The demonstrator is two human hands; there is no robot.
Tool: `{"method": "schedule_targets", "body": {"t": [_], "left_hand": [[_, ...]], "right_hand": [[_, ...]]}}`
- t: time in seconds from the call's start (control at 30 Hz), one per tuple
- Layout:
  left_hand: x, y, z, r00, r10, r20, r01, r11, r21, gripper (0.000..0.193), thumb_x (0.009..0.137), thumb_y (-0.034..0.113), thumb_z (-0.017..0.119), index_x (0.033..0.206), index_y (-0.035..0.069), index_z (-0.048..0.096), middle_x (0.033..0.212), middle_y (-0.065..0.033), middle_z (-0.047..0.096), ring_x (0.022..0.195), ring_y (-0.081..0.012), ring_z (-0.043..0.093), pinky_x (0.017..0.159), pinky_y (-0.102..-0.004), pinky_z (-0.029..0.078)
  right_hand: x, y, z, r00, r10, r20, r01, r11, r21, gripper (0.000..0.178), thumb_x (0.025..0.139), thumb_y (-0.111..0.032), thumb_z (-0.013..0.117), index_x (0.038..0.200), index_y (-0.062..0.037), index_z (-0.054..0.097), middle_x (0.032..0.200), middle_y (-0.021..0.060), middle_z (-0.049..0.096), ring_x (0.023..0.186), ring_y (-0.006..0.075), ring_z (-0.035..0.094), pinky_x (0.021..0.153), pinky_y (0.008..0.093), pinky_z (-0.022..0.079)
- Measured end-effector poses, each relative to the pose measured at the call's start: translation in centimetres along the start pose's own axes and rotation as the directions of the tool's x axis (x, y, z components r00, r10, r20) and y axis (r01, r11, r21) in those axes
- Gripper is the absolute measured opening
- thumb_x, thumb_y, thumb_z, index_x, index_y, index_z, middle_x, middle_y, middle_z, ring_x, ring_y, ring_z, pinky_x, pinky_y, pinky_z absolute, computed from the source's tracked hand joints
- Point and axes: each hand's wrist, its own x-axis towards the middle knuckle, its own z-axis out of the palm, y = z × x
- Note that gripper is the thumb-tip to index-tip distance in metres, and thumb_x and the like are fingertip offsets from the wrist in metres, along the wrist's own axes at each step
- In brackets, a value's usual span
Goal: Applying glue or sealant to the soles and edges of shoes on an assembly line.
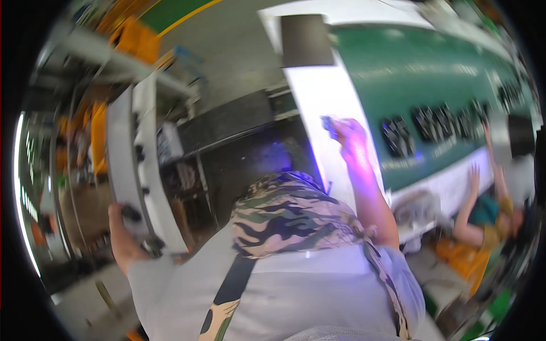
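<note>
Seemingly, small blurred piece (pixel 327 124), long axis fore-and-aft — in right fingers (pixel 343 127)

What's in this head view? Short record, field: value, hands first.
left hand: at far left, beside a dark object; grip unclear
right hand: raised over a white surface, fingers seemingly closed on a small object, too blurred to identify
lighting: blue-violet glow on right hand and forearm
green surface: right of the white one, dark parts in a row
dark square panel: far end of white surface
co-worker: at right, arms toward the green surface
</note>
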Motion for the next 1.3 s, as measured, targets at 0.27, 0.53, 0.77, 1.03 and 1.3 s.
{"method": "schedule_targets", "body": {"t": [0.27, 0.53, 0.77, 1.03, 1.3], "left_hand": [[-10.9, 39.1, -22.8, 0.716, 0.279, -0.640, -0.679, 0.061, -0.732, 0.051, 0.082, 0.026, 0.075, 0.118, -0.008, 0.063, 0.097, -0.0133, 0.070, 0.081, -0.0229, 0.067, 0.072, -0.0337, 0.051], [-53.0, 77.9, -31.4, -0.011, 1.000, 0.023, -0.273, 0.019, -0.962, 0.074, 0.092, 0.041, 0.065, 0.138, -0.009, 0.037, 0.131, -0.0298, 0.054, 0.113, -0.0360, 0.062, 0.092, -0.0413, 0.054], [-69.3, 90.3, -29.4, 0.265, 0.949, 0.170, -0.189, 0.224, -0.956, 0.098, 0.074, 0.058, 0.078, 0.145, 0.006, 0.035, 0.151, -0.0245, 0.037, 0.131, -0.0523, 0.040, 0.107, -0.0626, 0.032], [-65.8, 92.1, -31.5, 0.104, 0.977, 0.184, 0.053, 0.179, -0.982, 0.046, 0.088, 0.017, 0.065, 0.130, 0.006, 0.048, 0.132, -0.0194, 0.054, 0.120, -0.0378, 0.054, 0.103, -0.0613, 0.042], [-64.2, 79.7, -34.9, -0.632, 0.741, -0.226, 0.242, -0.088, -0.966, 0.065, 0.082, 0.015, 0.073, 0.139, 0.003, 0.044, 0.138, -0.0162, 0.054, 0.127, -0.0317, 0.053, 0.110, -0.0495, 0.042]], "right_hand": [[-4.1, 3.6, -11.4, 0.950, -0.045, -0.308, 0.077, 0.993, 0.094, 0.021, 0.086, -0.012, 0.073, 0.092, -0.0023, 0.055, 0.080, 0.0118, 0.068, 0.069, 0.0166, 0.065, 0.060, 0.0274, 0.051], [-16.3, 1.7, -20.3, 0.748, -0.114, -0.654, 0.240, 0.965, 0.106, 0.020, 0.082, -0.014, 0.077, 0.086, -0.0057, 0.060, 0.077, 0.0012, 0.062, 0.066, 0.0082, 0.055, 0.059, 0.0244, 0.043], [-27.7, 3.9, -26.5, 0.444, -0.101, -0.890, 0.362, 0.929, 0.075, 0.018, 0.083, -0.010, 0.075, 0.090, -0.0040, 0.060, 0.082, 0.0028, 0.063, 0.070, 0.0098, 0.058, 0.063, 0.0237, 0.046], [-29.9, 5.9, -28.4, 0.401, -0.057, -0.914, 0.488, 0.858, 0.161, 0.018, 0.083, -0.007, 0.076, 0.089, -0.0057, 0.059, 0.080, 0.0012, 0.062, 0.066, 0.0080, 0.055, 0.060, 0.0224, 0.045], [-25.5, 1.7, -28.5, 0.548, -0.134, -0.826, 0.420, 0.898, 0.133, 0.016, 0.084, -0.008, 0.074, 0.090, -0.0061, 0.059, 0.081, 0.0009, 0.062, 0.066, 0.0075, 0.055, 0.059, 0.0219, 0.045]]}}
